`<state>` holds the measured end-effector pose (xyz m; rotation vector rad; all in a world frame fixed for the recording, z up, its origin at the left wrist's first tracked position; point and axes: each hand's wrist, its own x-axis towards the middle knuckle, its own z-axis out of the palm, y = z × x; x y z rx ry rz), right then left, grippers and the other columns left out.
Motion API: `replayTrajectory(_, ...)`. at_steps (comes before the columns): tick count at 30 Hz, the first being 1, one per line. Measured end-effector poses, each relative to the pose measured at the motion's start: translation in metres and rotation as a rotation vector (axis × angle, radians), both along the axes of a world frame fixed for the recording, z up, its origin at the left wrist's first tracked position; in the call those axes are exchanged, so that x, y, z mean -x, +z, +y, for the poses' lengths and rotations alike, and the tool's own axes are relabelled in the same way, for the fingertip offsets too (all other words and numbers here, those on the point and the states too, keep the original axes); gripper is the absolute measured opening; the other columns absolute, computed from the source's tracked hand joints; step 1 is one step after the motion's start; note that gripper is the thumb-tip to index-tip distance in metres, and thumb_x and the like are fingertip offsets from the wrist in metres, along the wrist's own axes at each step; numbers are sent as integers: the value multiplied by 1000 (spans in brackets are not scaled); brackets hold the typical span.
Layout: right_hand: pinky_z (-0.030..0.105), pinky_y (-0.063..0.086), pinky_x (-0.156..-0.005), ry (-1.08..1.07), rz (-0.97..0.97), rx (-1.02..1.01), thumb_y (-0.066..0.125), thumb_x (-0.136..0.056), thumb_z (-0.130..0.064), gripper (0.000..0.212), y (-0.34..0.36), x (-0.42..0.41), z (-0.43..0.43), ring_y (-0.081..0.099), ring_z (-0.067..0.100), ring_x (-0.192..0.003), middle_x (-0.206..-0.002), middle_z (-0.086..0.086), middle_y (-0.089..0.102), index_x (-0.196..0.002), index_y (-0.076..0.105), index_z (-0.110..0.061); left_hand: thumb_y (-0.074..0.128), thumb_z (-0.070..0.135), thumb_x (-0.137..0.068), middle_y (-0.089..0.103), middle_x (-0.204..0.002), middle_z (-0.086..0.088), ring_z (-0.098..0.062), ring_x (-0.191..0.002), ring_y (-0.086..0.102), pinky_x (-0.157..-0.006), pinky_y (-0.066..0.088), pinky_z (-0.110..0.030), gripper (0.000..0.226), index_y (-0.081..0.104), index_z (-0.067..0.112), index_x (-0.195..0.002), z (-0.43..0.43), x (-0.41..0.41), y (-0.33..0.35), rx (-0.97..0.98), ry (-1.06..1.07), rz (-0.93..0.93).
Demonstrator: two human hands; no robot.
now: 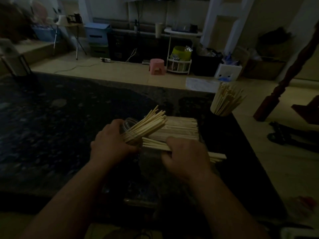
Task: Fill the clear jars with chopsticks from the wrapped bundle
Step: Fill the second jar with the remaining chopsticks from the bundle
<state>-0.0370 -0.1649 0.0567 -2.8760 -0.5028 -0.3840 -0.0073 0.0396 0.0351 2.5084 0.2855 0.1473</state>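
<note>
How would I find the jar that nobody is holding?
Look at the dark table. At its far right edge a full jar stands upright, alone. Unlike the tilted jar in the left hand, no hand touches it.

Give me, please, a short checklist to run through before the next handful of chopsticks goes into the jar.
1. Left hand holds the jar: ok.
2. Right hand grips a handful of chopsticks: ok.
3. Handful aimed at the jar's mouth: not ok, it lies level across the wrapped bundle.
4. Room left in the jar: cannot tell, too dark.
5. Filled jar stands apart from both hands: ok.
</note>
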Motion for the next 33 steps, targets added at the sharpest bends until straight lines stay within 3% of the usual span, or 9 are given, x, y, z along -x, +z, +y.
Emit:
replayTrajectory(3,23,27,-53,109,-404,-120,54,-83,-39,24,5,-5,-9,56,23,-55,-61,-1,59,-65,55,-23,80,60,-46,53,-123,0,-24,-111,53,-92,47,-52,99,40,36,-133,-1,1,-1,-34,-9,5)
replayTrajectory(7,35,32,-59,219,-702,-299,51,-96,-34,40,8,-14,-19,48,26,-64,-69,9,56,-64,59,-10,80,58,-54,51,-124,5,-21,-112,52,-93,46,-50,92,38,40,-133,-6,0,-1,-90,-50,-1)
replayTrajectory(11,27,38,-57,158,-583,-487,39,-101,-40,44,5,-18,-20,49,18,-66,-83,6,52,-80,64,-10,80,56,-54,58,-114,9,-20,-107,55,-90,47,-47,84,39,42,-126,-10,-2,-3,-111,-53,-1)
replayTrajectory(17,5,36,-75,68,-495,-651,55,-92,-33,35,-5,-31,-18,49,5,-79,-93,-7,46,-100,73,-4,79,53,-58,58,-111,10,-19,-106,55,-91,45,-45,77,41,41,-124,-14,-1,-6,-106,-50,1)
replayTrajectory(21,8,40,-80,32,-476,-818,58,-94,-29,23,-6,-30,-14,55,1,-85,-93,5,60,-99,73,-12,78,55,-60,57,-113,10,-18,-107,55,-92,45,-45,75,41,42,-124,-15,0,-7,-112,-57,16)
replayTrajectory(24,30,52,-74,-41,-355,-1103,50,-96,-38,25,2,-27,-4,65,11,-76,-77,5,65,-80,69,-36,76,61,-57,57,-112,10,-19,-106,55,-91,46,-44,79,41,41,-125,-14,0,-7,-128,-55,14)
replayTrajectory(27,34,55,-57,-179,-143,-1375,54,-97,-32,30,8,-23,1,63,18,-52,-57,3,64,-70,65,-24,75,64,-56,55,-111,11,-19,-107,54,-92,46,-44,82,39,41,-126,-15,0,-5,-134,-62,16)
replayTrajectory(30,25,52,-49,-209,-63,-1394,56,-95,-29,27,6,-24,1,60,13,-46,-55,3,63,-73,66,-17,78,55,-58,56,-112,10,-19,-107,54,-92,46,-46,79,40,41,-126,-15,1,-5,-118,-68,4)
replayTrajectory(33,29,53,-51,-200,-25,-1389,60,-93,-30,25,2,-28,0,61,14,-49,-56,2,64,-72,67,-18,77,57,-56,57,-110,11,-19,-105,55,-91,47,-48,79,40,42,-124,-14,0,-5,-93,-75,-11)
